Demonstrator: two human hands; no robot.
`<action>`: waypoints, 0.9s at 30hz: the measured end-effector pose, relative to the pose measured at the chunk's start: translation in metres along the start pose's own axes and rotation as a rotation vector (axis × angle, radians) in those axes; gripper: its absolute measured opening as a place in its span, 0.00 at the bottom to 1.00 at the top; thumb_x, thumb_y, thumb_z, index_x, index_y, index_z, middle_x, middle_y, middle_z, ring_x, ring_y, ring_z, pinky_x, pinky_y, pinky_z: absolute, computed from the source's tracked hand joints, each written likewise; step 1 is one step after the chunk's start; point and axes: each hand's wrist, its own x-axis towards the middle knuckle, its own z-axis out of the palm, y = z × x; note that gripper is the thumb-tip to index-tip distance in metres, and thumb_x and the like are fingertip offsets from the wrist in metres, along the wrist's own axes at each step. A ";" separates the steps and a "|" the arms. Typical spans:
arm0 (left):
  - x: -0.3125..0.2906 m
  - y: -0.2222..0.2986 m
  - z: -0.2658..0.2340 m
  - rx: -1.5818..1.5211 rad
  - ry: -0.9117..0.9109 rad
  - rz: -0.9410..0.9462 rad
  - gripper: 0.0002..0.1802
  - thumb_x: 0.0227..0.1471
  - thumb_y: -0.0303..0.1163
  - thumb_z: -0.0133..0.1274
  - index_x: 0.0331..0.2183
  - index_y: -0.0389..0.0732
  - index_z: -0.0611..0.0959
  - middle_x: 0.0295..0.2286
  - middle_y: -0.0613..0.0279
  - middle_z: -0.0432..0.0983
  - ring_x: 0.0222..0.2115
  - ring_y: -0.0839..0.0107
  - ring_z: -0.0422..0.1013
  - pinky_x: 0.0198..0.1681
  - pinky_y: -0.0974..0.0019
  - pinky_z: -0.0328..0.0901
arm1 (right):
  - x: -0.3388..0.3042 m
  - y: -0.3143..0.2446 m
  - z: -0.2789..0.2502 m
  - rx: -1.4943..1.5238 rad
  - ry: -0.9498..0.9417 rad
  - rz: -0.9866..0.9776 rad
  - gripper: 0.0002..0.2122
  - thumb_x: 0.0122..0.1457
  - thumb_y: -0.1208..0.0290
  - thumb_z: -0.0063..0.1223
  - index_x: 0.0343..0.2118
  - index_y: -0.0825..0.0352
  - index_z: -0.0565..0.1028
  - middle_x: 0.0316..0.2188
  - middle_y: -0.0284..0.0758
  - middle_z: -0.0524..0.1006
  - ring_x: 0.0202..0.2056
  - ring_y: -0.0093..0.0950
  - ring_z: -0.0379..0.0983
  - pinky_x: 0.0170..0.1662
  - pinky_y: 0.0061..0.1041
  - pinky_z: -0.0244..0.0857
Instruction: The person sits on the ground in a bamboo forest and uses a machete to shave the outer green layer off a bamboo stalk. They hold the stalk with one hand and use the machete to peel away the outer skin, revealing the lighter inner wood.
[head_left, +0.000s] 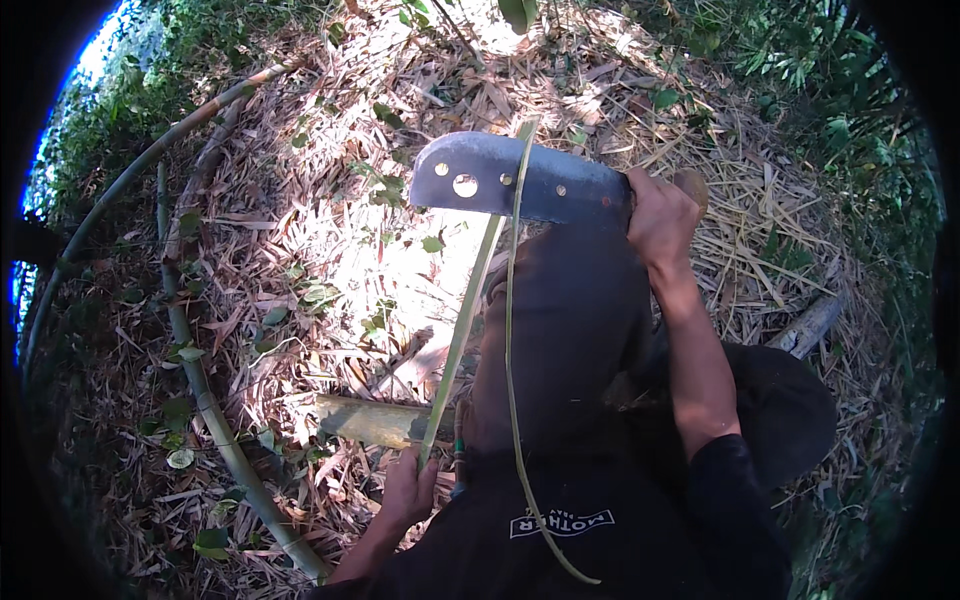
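My right hand (662, 220) is closed around the wooden handle of a broad dark cleaver (540, 190) with several round holes in its blade. The blade lies crosswise beyond my bent knee. Down at the left, my left hand (408, 490) grips the near end of a long, flat green bamboo strip (462, 345), which runs up and passes behind the blade. A thinner bamboo sliver (511, 370) lies over the front of the blade, then hangs down across my knee and dark shirt. The two pieces come together near the blade's upper edge; whether they are still joined cannot be told.
A short cut bamboo piece (370, 422) lies left of my leg. Long bamboo poles (215, 410) curve along the left side. Many thin split strips (770, 225) are scattered at the right, near a pale log (808, 325). Dry leaves cover the ground, with green plants around.
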 end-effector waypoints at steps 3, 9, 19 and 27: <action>-0.055 -0.064 0.011 0.060 -0.025 -0.152 0.11 0.59 0.33 0.46 0.37 0.34 0.72 0.18 0.45 0.70 0.19 0.47 0.70 0.23 0.51 0.62 | -0.004 -0.009 -0.003 -0.036 -0.057 0.118 0.11 0.47 0.64 0.62 0.28 0.64 0.74 0.19 0.39 0.76 0.24 0.42 0.75 0.29 0.38 0.67; -0.046 -0.086 0.015 -0.145 0.169 -0.240 0.15 0.62 0.38 0.43 0.40 0.35 0.73 0.18 0.56 0.69 0.18 0.65 0.67 0.24 0.64 0.62 | -0.018 0.008 0.009 -0.046 -0.159 0.438 0.17 0.40 0.65 0.68 0.33 0.63 0.75 0.21 0.40 0.78 0.27 0.42 0.77 0.33 0.39 0.69; 0.255 0.092 -0.021 -0.858 0.014 0.224 0.13 0.64 0.32 0.41 0.48 0.41 0.71 0.18 0.77 0.57 0.15 0.87 0.54 0.16 0.79 0.50 | 0.009 -0.021 0.004 0.072 -0.067 0.038 0.07 0.52 0.65 0.48 0.27 0.64 0.72 0.19 0.41 0.76 0.24 0.44 0.75 0.28 0.42 0.66; 0.297 0.131 -0.003 -0.270 0.173 0.666 0.05 0.59 0.30 0.46 0.38 0.42 0.73 0.24 0.68 0.68 0.23 0.77 0.64 0.26 0.71 0.58 | 0.016 -0.018 0.000 0.055 -0.130 -0.073 0.09 0.54 0.63 0.50 0.25 0.64 0.71 0.18 0.40 0.75 0.23 0.43 0.75 0.27 0.42 0.66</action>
